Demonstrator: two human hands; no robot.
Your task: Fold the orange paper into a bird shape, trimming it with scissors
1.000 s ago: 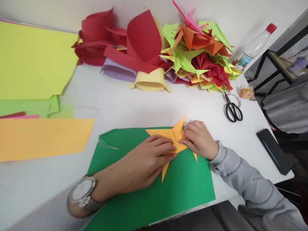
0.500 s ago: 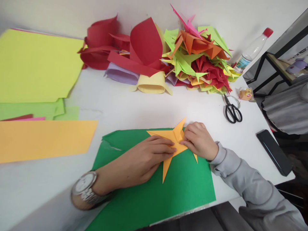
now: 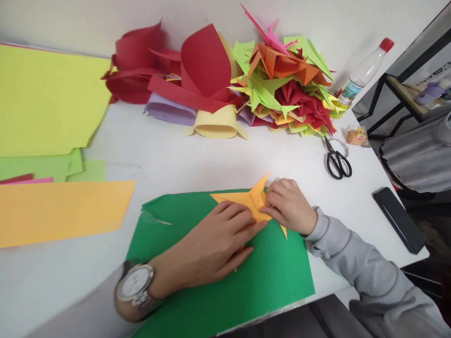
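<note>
A folded yellow-orange paper star (image 3: 257,198) lies on a green sheet of paper (image 3: 275,272) near the table's front edge. Across its lower left part rests my left hand (image 3: 216,241), palm down, with the fingers spread and pressing on the paper. One lower point of the star is mostly hidden beneath it. My right hand (image 3: 291,206) is closed at the star's right side, pinching the folded paper between thumb and fingers. The right-hand point is covered by that hand, while a lower point sticks out below it.
Paper stars (image 3: 271,89) in several colours are heaped along the wall beside curled red paper (image 3: 207,61). Yellow-green sheets (image 3: 45,103) and an orange sheet (image 3: 59,209) lie left. Scissors (image 3: 338,162), a phone (image 3: 400,220), a wrapped snack (image 3: 356,136) and a bottle (image 3: 362,72) are right.
My left hand has shifted over the star's lower point with its fingers spreading wider. My right hand stays at the star's right side. The view has shifted slightly.
</note>
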